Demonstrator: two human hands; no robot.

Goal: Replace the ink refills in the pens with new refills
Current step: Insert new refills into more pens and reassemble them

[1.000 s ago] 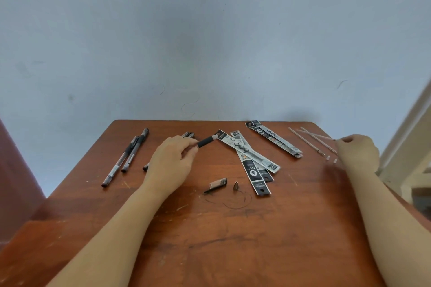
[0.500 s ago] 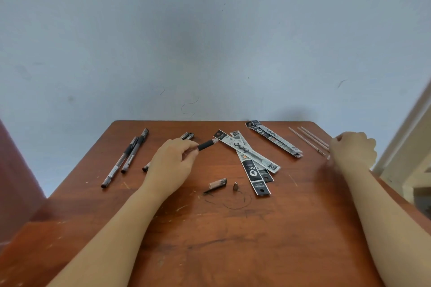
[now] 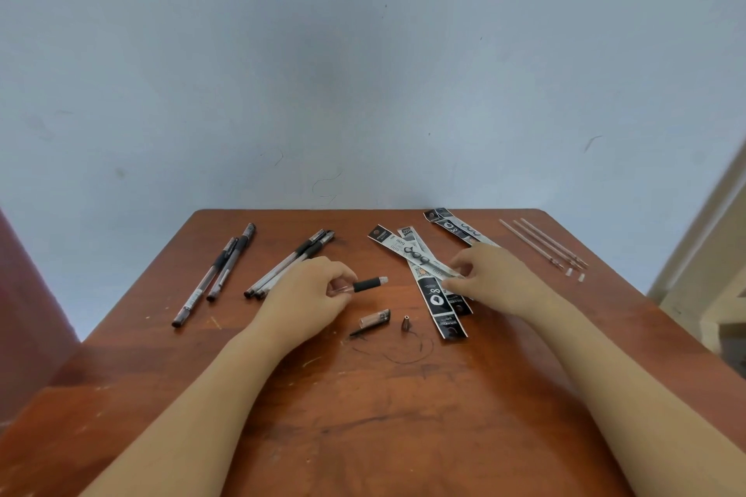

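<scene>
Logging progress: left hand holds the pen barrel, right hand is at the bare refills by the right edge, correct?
No: head view shows the right hand on the refill packets, not the bare refills. The left hand does hold the pen barrel.

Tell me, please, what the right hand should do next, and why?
Probably lift the top refill packet to open it: the left hand holds a pen barrel with its tip off, and the right hand touches that packet.

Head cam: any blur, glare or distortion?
Head view: soft even light, no glare on the brown wooden table; left hand gripping the clear black-gripped pen barrel and right hand pinching a black-and-white refill packet both sharp; wide-angle stretch at edges.
</scene>
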